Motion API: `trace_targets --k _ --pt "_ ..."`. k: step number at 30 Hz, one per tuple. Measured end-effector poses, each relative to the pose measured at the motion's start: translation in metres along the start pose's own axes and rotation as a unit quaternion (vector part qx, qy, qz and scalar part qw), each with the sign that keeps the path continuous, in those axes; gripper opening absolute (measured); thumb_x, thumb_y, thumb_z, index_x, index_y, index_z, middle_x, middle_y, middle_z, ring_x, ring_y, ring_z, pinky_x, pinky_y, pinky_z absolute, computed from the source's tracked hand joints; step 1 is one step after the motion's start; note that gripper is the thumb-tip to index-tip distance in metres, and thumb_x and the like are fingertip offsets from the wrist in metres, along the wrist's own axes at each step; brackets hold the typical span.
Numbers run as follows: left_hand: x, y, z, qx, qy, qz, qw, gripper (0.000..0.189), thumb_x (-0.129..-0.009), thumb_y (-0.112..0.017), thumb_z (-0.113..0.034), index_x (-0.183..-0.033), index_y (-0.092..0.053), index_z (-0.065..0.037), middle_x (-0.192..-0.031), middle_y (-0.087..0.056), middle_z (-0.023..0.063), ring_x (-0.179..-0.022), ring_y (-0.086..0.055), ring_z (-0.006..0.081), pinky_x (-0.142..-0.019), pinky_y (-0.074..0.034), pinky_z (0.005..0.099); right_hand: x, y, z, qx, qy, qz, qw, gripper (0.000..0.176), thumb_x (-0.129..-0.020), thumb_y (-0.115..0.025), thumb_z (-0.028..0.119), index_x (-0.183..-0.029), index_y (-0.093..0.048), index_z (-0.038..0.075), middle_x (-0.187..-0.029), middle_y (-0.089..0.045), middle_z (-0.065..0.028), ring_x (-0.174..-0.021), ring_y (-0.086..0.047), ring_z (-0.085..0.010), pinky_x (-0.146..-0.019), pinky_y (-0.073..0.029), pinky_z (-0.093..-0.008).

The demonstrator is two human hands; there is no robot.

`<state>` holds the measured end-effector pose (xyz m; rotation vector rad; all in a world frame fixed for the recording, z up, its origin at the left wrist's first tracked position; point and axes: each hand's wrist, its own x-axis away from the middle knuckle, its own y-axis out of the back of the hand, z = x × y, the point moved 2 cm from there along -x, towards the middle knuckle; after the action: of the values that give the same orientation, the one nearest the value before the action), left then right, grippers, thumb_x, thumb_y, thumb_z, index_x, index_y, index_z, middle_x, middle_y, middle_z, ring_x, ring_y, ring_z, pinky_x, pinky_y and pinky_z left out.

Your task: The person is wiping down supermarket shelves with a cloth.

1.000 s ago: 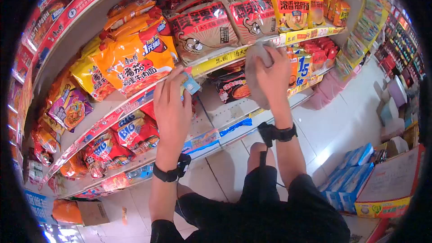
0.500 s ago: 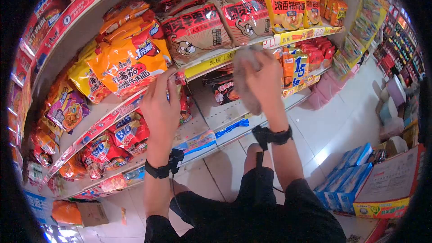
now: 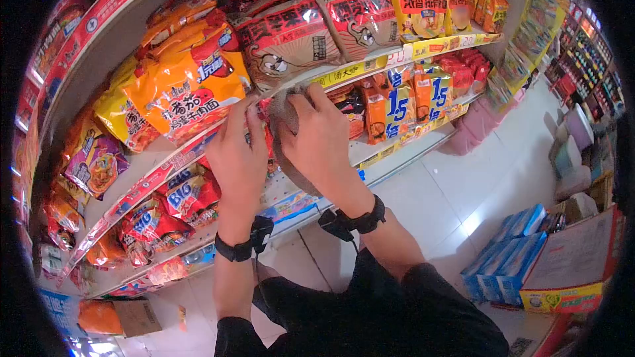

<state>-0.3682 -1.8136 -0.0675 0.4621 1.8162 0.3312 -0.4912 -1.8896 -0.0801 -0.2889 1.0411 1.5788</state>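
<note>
Many packets [image 3: 291,43] above one gray cloth [image 3: 284,116]

Shelving [image 3: 149,185] spans the view; packets lean face-out, apparently so labels read easily. The cloth hangs at a shelf edge, bunched under the right hand's [image 3: 321,142] curled fingers, likely for firm hold. Left hand [image 3: 237,152]: fingers narrowly parted near the edge; whether they pinch anything, I cannot tell.
</note>
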Motion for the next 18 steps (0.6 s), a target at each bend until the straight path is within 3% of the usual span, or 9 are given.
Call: trace_targets --k 4,8,10,14,18 --pt "0.003 0.000 0.003 0.005 0.027 0.020 0.999 0.018 -0.101 -0.067 -0.009 -0.117 -0.072 -0.007 -0.095 -0.076 0.0199 -0.079 -0.076 0.0352 -0.067 -0.058 0.0415 -0.005 0.016 -0.021 -0.029 -0.018 0.047 0.998 0.036 -0.079 -0.082 0.022 -0.107 -0.073 0.000 -0.116 -0.069 -0.0252 -0.102 -0.069 -0.0436 -0.086 -0.057 -0.0501" --pt "0.002 0.002 -0.002 0.010 0.020 0.019 1.000 0.018 -0.100 -0.067 -0.007 -0.117 -0.073 -0.006 -0.097 -0.077 0.0198 -0.078 -0.076 0.0333 -0.067 -0.058 0.0394 -0.021 0.052 -0.068 0.121 0.076 -0.073 0.987 0.034 -0.082 -0.081 0.020 -0.109 -0.076 0.000 -0.111 -0.071 -0.0255 -0.103 -0.069 -0.0433 -0.090 -0.058 -0.0474" --pt "0.003 0.002 0.000 0.010 0.029 0.017 0.999 0.017 -0.100 -0.067 -0.007 -0.116 -0.073 -0.006 -0.096 -0.077 0.0199 -0.078 -0.076 0.0332 -0.067 -0.058 0.0390 -0.032 0.065 -0.116 0.143 0.012 -0.122 0.982 0.033 -0.083 -0.080 0.020 -0.108 -0.077 -0.002 -0.106 -0.071 -0.0264 -0.104 -0.068 -0.0442 -0.089 -0.057 -0.0472" --pt "0.006 -0.002 0.002 0.040 0.043 0.003 0.998 0.018 -0.100 -0.067 -0.008 -0.116 -0.074 -0.007 -0.095 -0.077 0.0200 -0.078 -0.076 0.0337 -0.067 -0.058 0.0389 -0.037 0.071 -0.113 0.127 -0.017 -0.113 0.985 0.032 -0.083 -0.080 0.019 -0.107 -0.076 -0.003 -0.106 -0.070 -0.0262 -0.102 -0.068 -0.0453 -0.087 -0.056 -0.0485" --pt "0.007 -0.001 0.004 0.019 0.047 0.005 0.999 0.017 -0.100 -0.067 -0.009 -0.116 -0.073 -0.008 -0.094 -0.076 0.0198 -0.079 -0.076 0.0343 -0.067 -0.058 0.0400 -0.023 0.042 -0.078 0.127 0.034 -0.134 0.982 0.033 -0.080 -0.079 0.017 -0.108 -0.074 -0.001 -0.108 -0.068 -0.0215 -0.095 -0.068 -0.0432 -0.082 -0.056 -0.0501"
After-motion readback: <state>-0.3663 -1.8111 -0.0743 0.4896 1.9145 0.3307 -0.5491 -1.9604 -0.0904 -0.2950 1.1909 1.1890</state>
